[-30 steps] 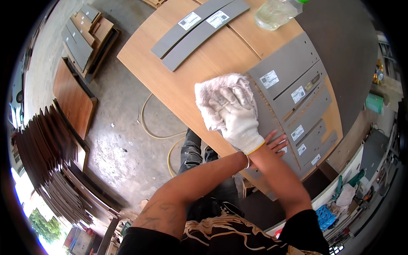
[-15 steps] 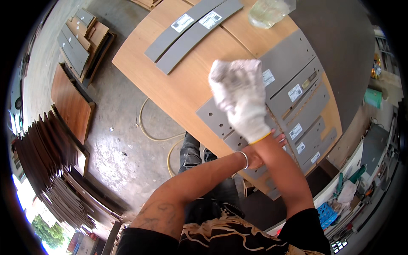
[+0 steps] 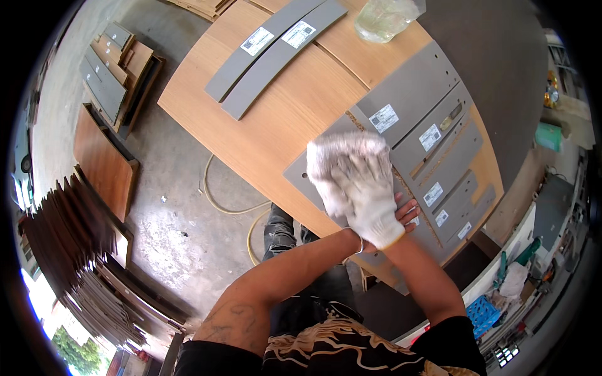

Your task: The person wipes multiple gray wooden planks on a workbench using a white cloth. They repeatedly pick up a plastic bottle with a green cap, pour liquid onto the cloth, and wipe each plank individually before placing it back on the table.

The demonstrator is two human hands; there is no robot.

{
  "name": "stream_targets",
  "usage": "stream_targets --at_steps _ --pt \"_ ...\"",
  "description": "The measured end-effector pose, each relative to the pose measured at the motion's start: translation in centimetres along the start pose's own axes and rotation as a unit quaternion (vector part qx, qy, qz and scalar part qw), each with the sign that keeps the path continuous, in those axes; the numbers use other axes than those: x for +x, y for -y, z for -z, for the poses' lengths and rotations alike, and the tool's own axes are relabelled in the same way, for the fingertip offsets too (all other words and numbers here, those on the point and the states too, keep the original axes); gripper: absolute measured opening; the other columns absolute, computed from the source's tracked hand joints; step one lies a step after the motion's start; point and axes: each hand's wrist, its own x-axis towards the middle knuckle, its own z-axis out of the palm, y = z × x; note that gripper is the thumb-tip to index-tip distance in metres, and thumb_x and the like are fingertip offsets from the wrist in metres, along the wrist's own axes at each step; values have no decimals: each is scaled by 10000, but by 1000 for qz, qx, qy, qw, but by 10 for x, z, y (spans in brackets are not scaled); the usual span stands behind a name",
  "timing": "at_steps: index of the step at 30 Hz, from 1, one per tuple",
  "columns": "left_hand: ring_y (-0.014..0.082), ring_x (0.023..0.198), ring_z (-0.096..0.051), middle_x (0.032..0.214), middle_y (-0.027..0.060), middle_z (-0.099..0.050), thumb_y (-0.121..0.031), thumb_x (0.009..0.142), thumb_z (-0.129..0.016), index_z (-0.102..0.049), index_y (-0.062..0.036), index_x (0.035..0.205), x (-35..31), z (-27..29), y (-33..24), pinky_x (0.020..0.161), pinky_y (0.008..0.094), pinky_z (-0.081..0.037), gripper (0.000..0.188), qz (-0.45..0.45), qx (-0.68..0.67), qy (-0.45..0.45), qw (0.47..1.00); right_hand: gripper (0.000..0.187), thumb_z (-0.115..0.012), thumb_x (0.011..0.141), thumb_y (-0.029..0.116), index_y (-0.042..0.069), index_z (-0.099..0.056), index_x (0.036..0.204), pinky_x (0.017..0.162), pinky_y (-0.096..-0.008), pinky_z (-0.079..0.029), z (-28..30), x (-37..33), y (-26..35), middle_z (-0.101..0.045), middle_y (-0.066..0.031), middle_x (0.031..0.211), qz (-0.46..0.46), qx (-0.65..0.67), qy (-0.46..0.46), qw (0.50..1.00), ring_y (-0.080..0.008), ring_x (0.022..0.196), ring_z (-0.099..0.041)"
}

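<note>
My right hand [image 3: 370,207], in a white knitted glove with a yellow cuff edge, is closed on a bunched whitish cloth [image 3: 345,153]. The cloth covers part of a grey panel [image 3: 298,172] with drilled holes. My left hand [image 3: 407,213] is bare, with a bracelet at the wrist, and lies crossed beneath the right one. Its fingers stick out past the glove, spread over the panels; the palm is hidden. Several more grey panels [image 3: 407,84], some with white labels, lie side by side on a wood-coloured tabletop [image 3: 263,144].
Two long grey strips [image 3: 276,59] lie at the far left of the tabletop, and a clear container [image 3: 385,22] with pale yellowish contents stands at the back. Stacked boards [image 3: 69,232] and a hose [image 3: 213,194] are on the left floor. A blue basket [image 3: 483,316] sits lower right.
My gloved right hand has come down toward me with the cloth. My left hand stays nearly in place, now more covered by the glove. The whole view has shifted slightly.
</note>
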Motion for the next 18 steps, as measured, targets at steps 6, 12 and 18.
stream_targets --at_steps 6,12,18 --pt "360 1569 -315 1681 170 -369 -277 1049 -406 -332 -44 1623 11 -42 -32 1299 511 -269 623 85 -658 -290 690 502 -609 939 214 124 -632 1432 1268 -577 -249 4 51 -25 -565 -129 1523 -90 -94 -74 989 -386 1457 -459" --pt "363 1563 -330 1697 202 -317 -287 1026 -407 -331 -3 1617 4 -42 -34 1307 497 -272 661 -64 -959 -274 31 593 -659 908 247 153 -592 1489 1290 -564 -213 11 52 -29 -518 -146 1561 -45 -78 -25 996 -372 1510 -384" --pt "342 1590 -273 1729 172 -251 -344 1049 -376 -286 -99 1648 5 -19 -25 1309 502 -250 653 -53 -908 -165 -381 576 -671 894 245 168 -622 1464 1286 -562 -191 6 38 -13 -504 -125 1588 -26 -25 9 999 -369 1516 -374"
